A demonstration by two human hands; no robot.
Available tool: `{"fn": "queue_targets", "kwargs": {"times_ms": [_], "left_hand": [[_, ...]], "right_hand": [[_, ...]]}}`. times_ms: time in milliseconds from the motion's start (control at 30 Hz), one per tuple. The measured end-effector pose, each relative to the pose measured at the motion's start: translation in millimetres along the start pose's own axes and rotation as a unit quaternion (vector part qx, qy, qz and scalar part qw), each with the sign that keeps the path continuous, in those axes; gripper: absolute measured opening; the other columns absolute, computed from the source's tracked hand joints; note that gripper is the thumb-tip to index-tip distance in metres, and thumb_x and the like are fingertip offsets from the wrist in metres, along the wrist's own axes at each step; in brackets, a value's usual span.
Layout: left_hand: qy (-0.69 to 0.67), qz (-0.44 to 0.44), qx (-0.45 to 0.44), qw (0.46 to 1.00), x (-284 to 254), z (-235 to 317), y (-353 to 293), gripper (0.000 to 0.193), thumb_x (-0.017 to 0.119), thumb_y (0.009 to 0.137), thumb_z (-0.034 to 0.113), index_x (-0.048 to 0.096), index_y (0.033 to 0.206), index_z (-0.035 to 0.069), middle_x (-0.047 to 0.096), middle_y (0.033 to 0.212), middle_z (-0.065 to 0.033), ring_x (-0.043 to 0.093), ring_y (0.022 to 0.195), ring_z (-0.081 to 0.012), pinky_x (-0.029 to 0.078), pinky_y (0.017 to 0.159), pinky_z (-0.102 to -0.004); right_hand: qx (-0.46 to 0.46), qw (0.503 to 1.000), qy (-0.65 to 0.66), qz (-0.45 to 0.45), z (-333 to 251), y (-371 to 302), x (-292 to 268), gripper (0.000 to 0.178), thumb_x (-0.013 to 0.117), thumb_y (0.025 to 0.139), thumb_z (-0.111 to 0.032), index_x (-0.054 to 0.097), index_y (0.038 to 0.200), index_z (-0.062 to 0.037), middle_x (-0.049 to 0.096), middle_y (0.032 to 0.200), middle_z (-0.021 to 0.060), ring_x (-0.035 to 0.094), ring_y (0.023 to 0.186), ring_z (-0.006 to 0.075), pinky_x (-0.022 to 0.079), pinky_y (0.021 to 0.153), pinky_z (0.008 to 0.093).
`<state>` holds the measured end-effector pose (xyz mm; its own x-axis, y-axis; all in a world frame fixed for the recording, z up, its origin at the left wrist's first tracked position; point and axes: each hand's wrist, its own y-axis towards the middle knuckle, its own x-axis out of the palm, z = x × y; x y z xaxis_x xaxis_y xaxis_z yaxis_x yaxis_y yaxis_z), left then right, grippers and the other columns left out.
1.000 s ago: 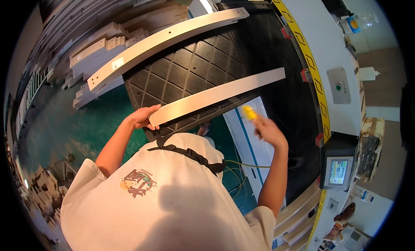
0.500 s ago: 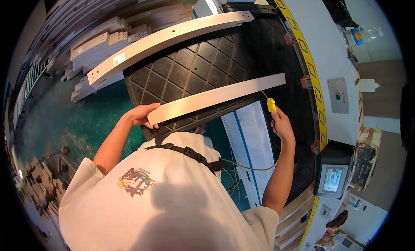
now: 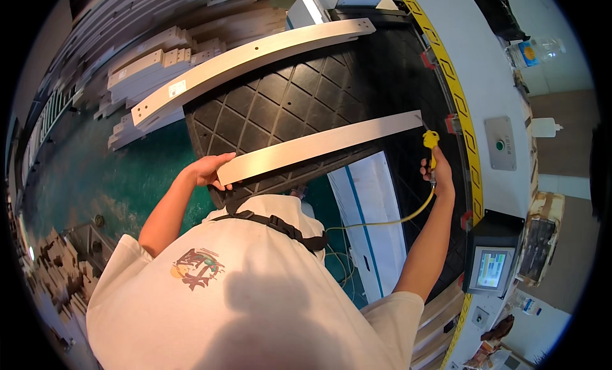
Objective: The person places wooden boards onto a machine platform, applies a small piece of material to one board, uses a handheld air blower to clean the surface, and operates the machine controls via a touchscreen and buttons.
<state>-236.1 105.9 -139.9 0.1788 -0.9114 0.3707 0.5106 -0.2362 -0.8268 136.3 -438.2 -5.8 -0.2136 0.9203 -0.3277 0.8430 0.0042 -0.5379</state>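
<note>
My left hand (image 3: 211, 171) grips the near left end of a pale, slightly curved wooden board (image 3: 319, 142), thumb on top and fingers beneath. The board reaches out to the right over a black grid-patterned surface (image 3: 274, 108). In my right hand (image 3: 438, 169) is a yellow air blow gun (image 3: 431, 140), its thin nozzle pointing toward the board's right end. A yellow hose (image 3: 382, 223) runs from its handle back past my waist. Farther off, a longer curved wooden board (image 3: 255, 57) with drilled holes and a white label lies across the far edge of the black surface.
Stacks of cut boards (image 3: 153, 67) stand at the far left. Along the right runs a white machine with a yellow striped edge (image 3: 449, 83), a green button (image 3: 500, 145) and a small screen (image 3: 491, 268). A white panel with a blue stripe (image 3: 366, 210) lies between my arms.
My right hand has moved right with the blow gun, from beneath the board to just beyond its right end. The left hand and the board have stayed nearly still.
</note>
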Motion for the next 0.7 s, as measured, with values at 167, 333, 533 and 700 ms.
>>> {"fn": "queue_targets", "kwargs": {"times_ms": [167,333,533,700], "left_hand": [[0.001,0.02,-0.001,1.0,-1,-1,1,0.062,0.052,0.107,0.058,0.063,0.139,0.006,0.076,0.11,-0.0145,0.078,0.082,-0.0285,0.065,0.06,-0.036],[-0.001,0.017,-0.003,1.0,2,0,-2,0.062,0.051,0.108,0.058,0.063,0.138,0.006,0.076,0.11,-0.0141,0.078,0.082,-0.0291,0.065,0.06,-0.0358],[0.013,0.028,-0.004,1.0,4,1,0,0.062,0.047,0.109,0.058,0.062,0.139,0.006,0.076,0.11,-0.0131,0.078,0.083,-0.0285,0.064,0.061,-0.0354],[0.001,0.03,-0.003,1.0,3,0,6,0.06,0.046,0.109,0.058,0.063,0.139,0.008,0.076,0.109,-0.0122,0.078,0.081,-0.0275,0.064,0.062,-0.0354]], "right_hand": [[0.036,0.998,-0.053,-0.003,9,6,-3,0.05,0.049,0.111,-0.045,0.051,0.154,-0.0187,0.059,0.074,-0.0006,0.055,0.055,0.0114,0.039,0.047,0.0259],[-0.001,0.997,-0.056,0.054,17,9,6,0.049,0.049,0.111,-0.046,0.053,0.152,-0.0182,0.059,0.075,-0.0005,0.055,0.055,0.0112,0.039,0.048,0.0258],[-0.003,1.0,-0.02,-0.007,8,8,22,0.049,0.05,0.111,-0.044,0.051,0.153,-0.018,0.06,0.075,-0.0007,0.055,0.055,0.0108,0.038,0.046,0.0256],[0.011,0.998,-0.046,0.042,9,12,26,0.045,0.052,0.11,-0.046,0.056,0.147,-0.0209,0.057,0.072,-0.002,0.052,0.053,0.0097,0.037,0.045,0.024]]}}
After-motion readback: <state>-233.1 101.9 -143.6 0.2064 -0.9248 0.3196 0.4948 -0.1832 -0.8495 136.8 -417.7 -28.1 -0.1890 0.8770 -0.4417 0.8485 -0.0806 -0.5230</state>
